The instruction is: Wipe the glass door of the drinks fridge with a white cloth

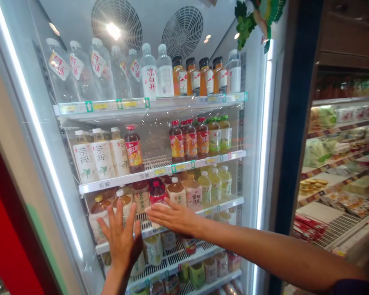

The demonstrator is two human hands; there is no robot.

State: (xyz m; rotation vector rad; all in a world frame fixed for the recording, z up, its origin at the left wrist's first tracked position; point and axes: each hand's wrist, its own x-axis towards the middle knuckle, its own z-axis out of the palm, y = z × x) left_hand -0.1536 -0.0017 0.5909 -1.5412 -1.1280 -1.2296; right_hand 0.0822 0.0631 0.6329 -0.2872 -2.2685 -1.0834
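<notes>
My left hand (121,241) is pressed flat with spread fingers against the glass door of a drinks cooler (66,164), with nothing held in it. My right hand (175,217) reaches in from the right, lying flat on a folded white cloth (155,215) against the same glass. Behind the hands, on the shelf, stand bottles of amber tea (100,215) and a bottle of milky tea (193,193). Rows of bottled drinks fill the shelves above and below.
White shelves (162,174) with green-tagged price strips run across the cooler, and round fans (182,32) sit at its top. To the right stands a dark door post (290,123), beyond it shelves of packaged food (335,164). A red panel (6,241) lies at the lower left.
</notes>
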